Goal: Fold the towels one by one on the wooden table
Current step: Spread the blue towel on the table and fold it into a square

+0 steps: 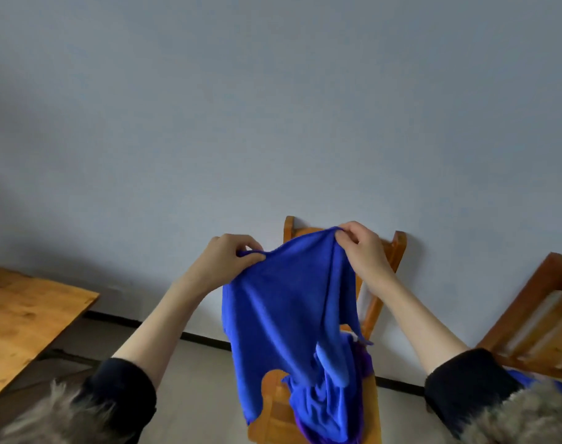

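Black sleeves (125, 389) are worn, pushed up to the elbows. Grey-beige fur trim (513, 418) is seen beside them.

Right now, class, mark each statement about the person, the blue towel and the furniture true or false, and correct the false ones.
1. Both hands pinch the top edge of the blue towel. True: left hand, right hand.
2. The towel lies flat on the wooden table. False: it hangs in the air above a wooden chair.
3. More blue cloth lies heaped on the chair seat. True.
4. The table stands on the person's right. False: it is on the left.
5. The towel is neatly folded. False: it hangs unfolded.
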`<state>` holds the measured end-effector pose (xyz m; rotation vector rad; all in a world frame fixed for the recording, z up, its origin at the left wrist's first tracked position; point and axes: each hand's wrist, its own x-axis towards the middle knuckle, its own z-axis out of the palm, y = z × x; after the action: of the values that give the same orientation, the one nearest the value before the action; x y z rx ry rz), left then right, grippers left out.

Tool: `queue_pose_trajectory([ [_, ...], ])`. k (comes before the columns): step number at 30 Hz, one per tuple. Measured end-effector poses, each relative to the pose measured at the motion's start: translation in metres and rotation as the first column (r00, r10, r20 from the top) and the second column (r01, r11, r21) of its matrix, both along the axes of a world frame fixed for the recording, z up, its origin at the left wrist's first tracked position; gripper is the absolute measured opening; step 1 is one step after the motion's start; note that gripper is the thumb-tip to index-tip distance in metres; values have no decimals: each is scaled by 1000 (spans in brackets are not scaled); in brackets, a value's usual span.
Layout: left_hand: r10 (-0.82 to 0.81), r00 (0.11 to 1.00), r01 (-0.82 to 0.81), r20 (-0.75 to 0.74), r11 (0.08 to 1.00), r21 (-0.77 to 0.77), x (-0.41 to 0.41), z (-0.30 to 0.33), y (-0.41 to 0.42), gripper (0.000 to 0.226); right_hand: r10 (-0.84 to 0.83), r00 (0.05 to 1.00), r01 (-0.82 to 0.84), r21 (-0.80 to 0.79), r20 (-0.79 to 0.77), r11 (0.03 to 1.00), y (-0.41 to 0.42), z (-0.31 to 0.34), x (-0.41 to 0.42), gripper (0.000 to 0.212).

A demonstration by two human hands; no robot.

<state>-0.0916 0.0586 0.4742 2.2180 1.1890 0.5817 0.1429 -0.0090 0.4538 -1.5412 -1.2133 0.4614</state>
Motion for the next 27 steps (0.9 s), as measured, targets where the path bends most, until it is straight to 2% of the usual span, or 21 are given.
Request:
queue_pose_trajectory([
  [3, 97, 995, -98, 14, 992, 83, -14, -8, -9, 17, 79, 994, -79, -11, 70, 997, 2, 13, -8, 19],
  [6, 229, 966, -247, 117, 953, 172, -39, -4, -14, 16, 93, 970, -91, -20, 223, 996, 9, 17, -20, 19],
  [9, 300, 924, -360, 237, 891, 277, -68, 9, -24, 15, 80, 937, -88, 10, 340, 996, 21, 11, -44, 18],
  [13, 407, 836, -531, 367, 770, 355, -114, 17, -53, 13, 136, 885, -167, 32, 445, 985, 37, -1, -89, 12],
  [16, 526, 747, -660, 407, 663, 354, -161, 14, -76, 13, 201, 904, -218, 3, 377, 976, 47, -12, -121, 14],
  [23, 743, 588, -804, 321, 493, 333, -254, -3, -119, 19, 423, 885, -411, -101, 195, 906, 71, -21, -217, 14],
  [27, 828, 475, -869, 297, 388, 308, -305, -17, -145, 16, 488, 841, -485, -78, 232, 871, 88, -20, -273, 22],
])
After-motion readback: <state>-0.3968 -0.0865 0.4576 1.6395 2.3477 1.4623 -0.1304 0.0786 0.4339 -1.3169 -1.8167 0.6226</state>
